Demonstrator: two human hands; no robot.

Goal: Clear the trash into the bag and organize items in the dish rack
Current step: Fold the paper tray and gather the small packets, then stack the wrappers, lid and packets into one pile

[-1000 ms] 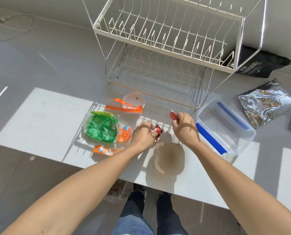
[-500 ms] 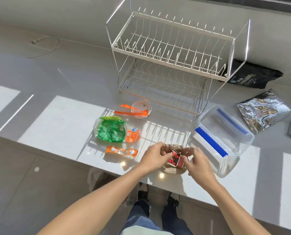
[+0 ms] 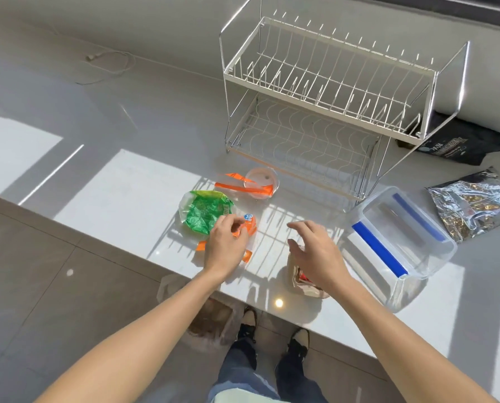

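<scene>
**Desk:** Orange first. Where, and in whose grip?

**Photographer:** Orange wrapper with a blue badge on the tabletop, under the curled fingers of the left hand. Touching for certain; pinched or not, impossible to tell. Right hand spread loose and holding nothing, hovering just above a brownish bowl with a red wrapper inside.

**Desk:** Progress?

**Photographer:** Early, by the look of it. Translucent trash bag on the floor below the tabletop edge, something brown inside, contents otherwise unclear. Every visible wrapper on the tabletop or in the bowl, none of them bagged yet. Dish rack bare on both tiers, nothing organised yet.

**Desk:** Count?

**Photographer:** Orange wrappers: at least three. The badged one, a second partly hidden beneath the left hand, and a torn orange strip across a small clear cup. Green wrapper: one. Red: one. Likely candidates for the rack: three, namely cup, bowl and a clear container with blue latches. Off to the right, one silver foil pouch; beside the rack, one black pouch.
</scene>
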